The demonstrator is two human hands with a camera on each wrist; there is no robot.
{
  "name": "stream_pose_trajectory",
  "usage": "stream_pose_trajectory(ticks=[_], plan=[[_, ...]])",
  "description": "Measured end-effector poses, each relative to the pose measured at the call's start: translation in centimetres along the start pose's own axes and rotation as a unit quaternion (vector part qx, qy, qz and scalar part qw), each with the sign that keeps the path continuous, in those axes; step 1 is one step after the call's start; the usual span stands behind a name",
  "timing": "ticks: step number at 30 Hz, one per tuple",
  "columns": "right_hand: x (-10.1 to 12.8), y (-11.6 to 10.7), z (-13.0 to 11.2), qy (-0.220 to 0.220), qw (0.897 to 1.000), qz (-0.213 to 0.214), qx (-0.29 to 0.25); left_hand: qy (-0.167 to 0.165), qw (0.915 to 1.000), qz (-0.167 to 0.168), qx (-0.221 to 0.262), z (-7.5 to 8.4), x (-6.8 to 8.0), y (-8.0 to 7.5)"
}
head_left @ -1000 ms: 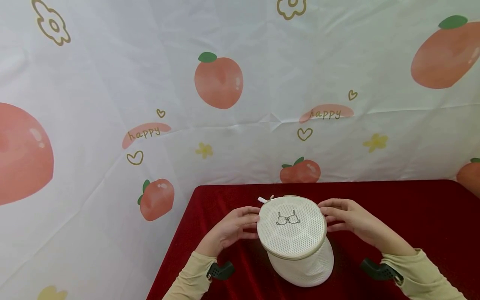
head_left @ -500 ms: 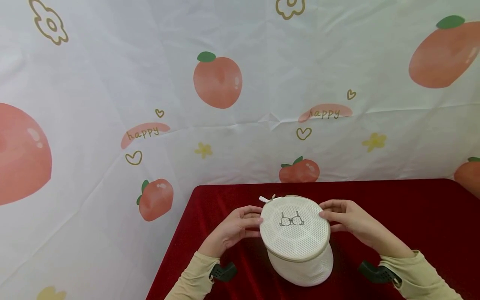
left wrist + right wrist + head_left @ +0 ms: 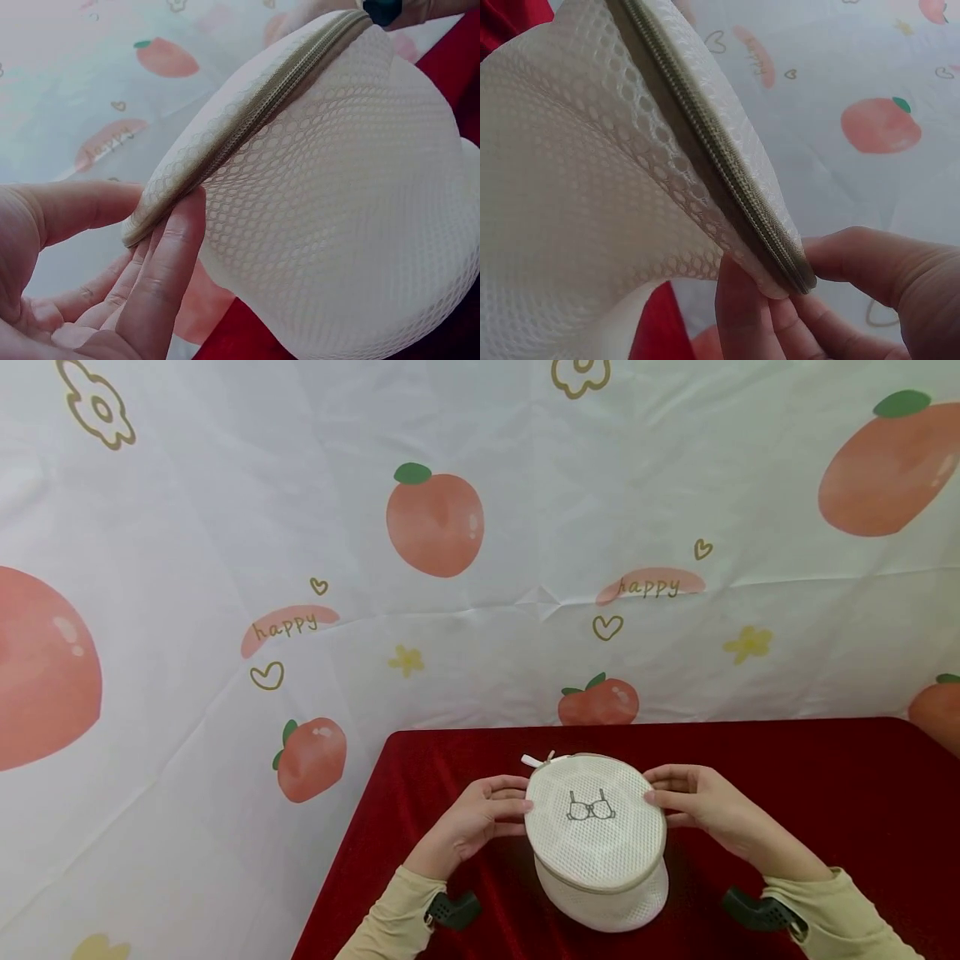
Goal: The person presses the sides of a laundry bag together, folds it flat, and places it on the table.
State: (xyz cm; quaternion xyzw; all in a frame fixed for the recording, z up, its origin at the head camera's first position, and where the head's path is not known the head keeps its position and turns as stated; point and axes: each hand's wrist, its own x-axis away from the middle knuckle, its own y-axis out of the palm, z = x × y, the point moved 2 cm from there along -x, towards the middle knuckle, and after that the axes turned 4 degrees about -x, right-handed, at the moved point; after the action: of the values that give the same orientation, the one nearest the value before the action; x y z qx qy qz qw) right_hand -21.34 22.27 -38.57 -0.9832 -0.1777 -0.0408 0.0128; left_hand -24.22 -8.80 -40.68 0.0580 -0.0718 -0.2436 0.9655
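A round white mesh laundry bag [image 3: 596,843] with a tan zipper rim and a small bra drawing on its lid stands on the red table [image 3: 825,793]. My left hand [image 3: 480,814] pinches the left side of the zipped rim [image 3: 225,154] between thumb and fingers [image 3: 169,255]. My right hand [image 3: 697,797] pinches the opposite side of the rim [image 3: 727,172], thumb above and fingers [image 3: 746,315] below. The lid tilts toward me. A white zipper pull [image 3: 534,761] sticks out at the bag's far left edge.
The red cloth covers the table, whose left edge [image 3: 352,852] runs diagonally beside my left arm. Behind it hangs a white backdrop [image 3: 450,568] printed with peaches. Black wrist camera mounts [image 3: 453,910] sit on both beige sleeves.
The bag and both hands have shifted slightly to the right and a little lower, and the lid now tilts more toward me. Both grips on the rim stay the same.
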Motion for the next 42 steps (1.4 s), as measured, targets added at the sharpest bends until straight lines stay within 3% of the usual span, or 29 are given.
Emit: stream_pose_trajectory(ticks=[12, 27, 42], plan=[[0.1, -0.4, 1.6, 0.011, 1.000, 0.002, -0.012, -0.007, 0.9998, 0.014, -0.013, -1.0, -0.3, 0.3], [0.0, -0.9, 4.3, 0.039, 0.999, 0.025, -0.009, -0.033, 0.9987, 0.027, -0.028, -3.5, -0.9, 0.5], [-0.3, -1.0, 6.6, 0.049, 0.998, 0.013, -0.033, -0.058, 0.9954, 0.055, -0.053, -5.4, -1.4, 0.2]])
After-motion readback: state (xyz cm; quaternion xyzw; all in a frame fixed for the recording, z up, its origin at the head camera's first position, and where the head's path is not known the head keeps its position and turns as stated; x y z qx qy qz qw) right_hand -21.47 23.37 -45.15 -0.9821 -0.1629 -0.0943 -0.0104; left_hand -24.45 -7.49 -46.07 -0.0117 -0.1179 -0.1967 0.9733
